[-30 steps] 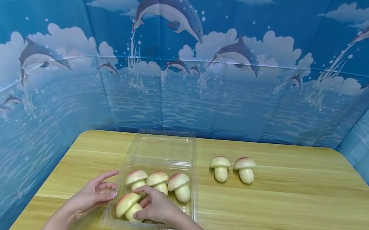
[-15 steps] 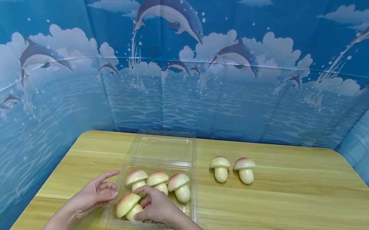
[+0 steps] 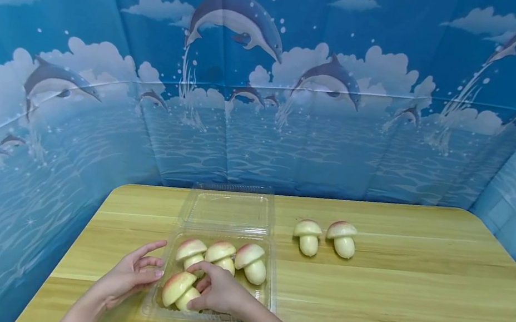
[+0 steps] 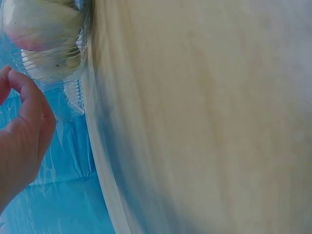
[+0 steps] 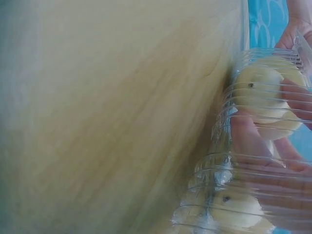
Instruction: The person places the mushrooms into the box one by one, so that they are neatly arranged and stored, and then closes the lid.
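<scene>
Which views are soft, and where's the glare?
Head: mushroom shapes and backdrop reasonably sharp; left wrist: tabletop soft, washed out toward upper right; right wrist: tabletop soft again, bright glints on ribs of the clear container.

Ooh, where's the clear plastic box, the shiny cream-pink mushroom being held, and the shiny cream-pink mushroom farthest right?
Clear plastic box (image 3: 273, 287): head view, on its right rim.
Held shiny cream-pink mushroom (image 3: 179, 287): head view, on its round cap.
Farthest right shiny cream-pink mushroom (image 3: 343, 245): head view, on its stem.

Clear box (image 3: 271, 282), lid open, four pink-blushed mushrooms (image 3: 221, 252) inside — front mushroom (image 3: 178, 288) lying cap-left — two more (image 3: 308, 236) off right!
</scene>
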The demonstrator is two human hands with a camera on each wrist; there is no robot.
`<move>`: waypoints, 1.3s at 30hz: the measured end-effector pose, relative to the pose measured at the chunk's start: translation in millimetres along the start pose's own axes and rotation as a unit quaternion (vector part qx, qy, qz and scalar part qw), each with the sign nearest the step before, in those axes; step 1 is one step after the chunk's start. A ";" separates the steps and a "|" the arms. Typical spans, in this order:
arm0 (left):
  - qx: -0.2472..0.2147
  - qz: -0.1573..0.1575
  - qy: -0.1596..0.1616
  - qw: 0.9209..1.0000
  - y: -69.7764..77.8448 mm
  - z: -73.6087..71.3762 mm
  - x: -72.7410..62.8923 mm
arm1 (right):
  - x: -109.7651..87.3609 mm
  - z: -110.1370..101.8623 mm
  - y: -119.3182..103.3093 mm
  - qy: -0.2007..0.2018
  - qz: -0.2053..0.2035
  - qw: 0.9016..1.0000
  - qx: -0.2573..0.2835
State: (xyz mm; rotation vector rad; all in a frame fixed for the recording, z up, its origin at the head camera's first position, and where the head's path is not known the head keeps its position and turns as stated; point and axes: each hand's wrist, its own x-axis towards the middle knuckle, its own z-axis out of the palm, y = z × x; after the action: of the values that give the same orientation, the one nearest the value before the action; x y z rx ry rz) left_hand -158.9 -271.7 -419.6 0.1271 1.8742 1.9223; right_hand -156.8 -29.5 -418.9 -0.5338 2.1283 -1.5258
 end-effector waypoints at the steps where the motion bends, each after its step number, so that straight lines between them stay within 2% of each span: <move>1: 0.000 0.000 0.000 1.000 0.0 0.1 -0.1 | -0.1 0.0 -0.1 0.000 0.000 1.000 0.001; 10: 0.003 -0.002 0.002 1.000 0.0 0.3 0.0 | -1.5 -1.2 -0.8 0.004 0.004 1.000 0.016; 19: -0.005 0.000 -0.003 1.000 0.0 -0.3 -0.6 | -4.0 -10.0 -0.2 -0.010 0.014 0.998 0.068; 39: -0.001 0.002 -0.003 1.000 0.5 -0.3 -0.5 | -14.9 -22.2 -3.8 -0.008 0.006 0.996 0.091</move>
State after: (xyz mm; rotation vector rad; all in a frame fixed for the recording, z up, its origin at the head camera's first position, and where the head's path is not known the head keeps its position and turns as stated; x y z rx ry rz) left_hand -158.7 -272.2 -418.9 0.1339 1.8689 1.9249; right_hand -157.2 -5.2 -407.0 -0.4672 1.9512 -1.6823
